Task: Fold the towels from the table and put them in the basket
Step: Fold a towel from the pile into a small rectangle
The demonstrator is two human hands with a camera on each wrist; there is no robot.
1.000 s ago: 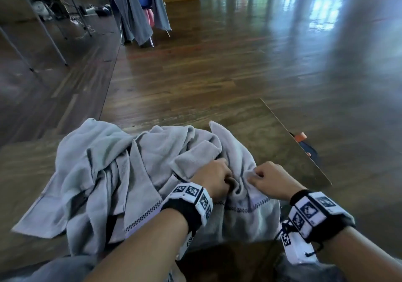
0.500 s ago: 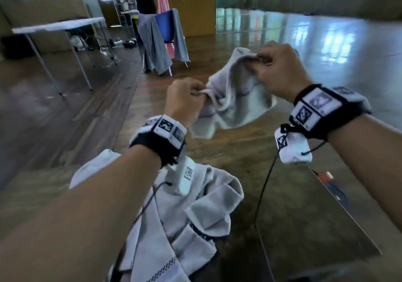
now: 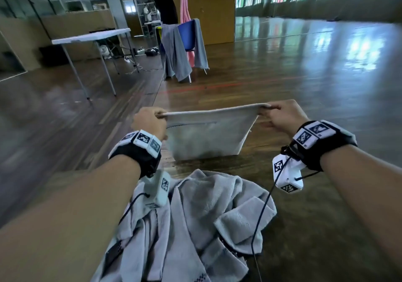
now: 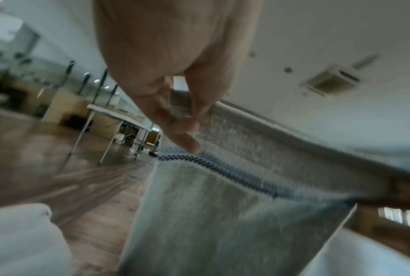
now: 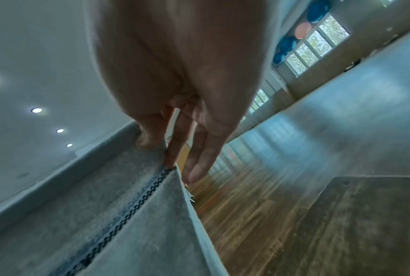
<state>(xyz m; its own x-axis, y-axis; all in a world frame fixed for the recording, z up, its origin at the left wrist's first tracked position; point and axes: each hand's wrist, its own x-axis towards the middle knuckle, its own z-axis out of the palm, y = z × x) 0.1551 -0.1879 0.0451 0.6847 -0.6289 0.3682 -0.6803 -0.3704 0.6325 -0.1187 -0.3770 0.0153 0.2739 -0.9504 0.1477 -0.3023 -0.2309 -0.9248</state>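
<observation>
A small grey towel with a dark checked stripe hangs stretched flat in the air above the wooden table. My left hand pinches its top left corner and my right hand pinches its top right corner. The left wrist view shows the left hand pinching the towel edge just above the stripe. In the right wrist view the right hand holds the towel corner between thumb and fingers. A heap of crumpled grey towels lies on the table below my arms. No basket is in view.
A white folding table stands at the back left. Behind it a blue chair draped with grey cloths stands next to a person holding a pink cloth. Wooden floor stretches to the right.
The towel was pulled off the heap, lifted, and spread out; my hands have moved apart and now hold it taut by its top corners. My view has tilted up.
</observation>
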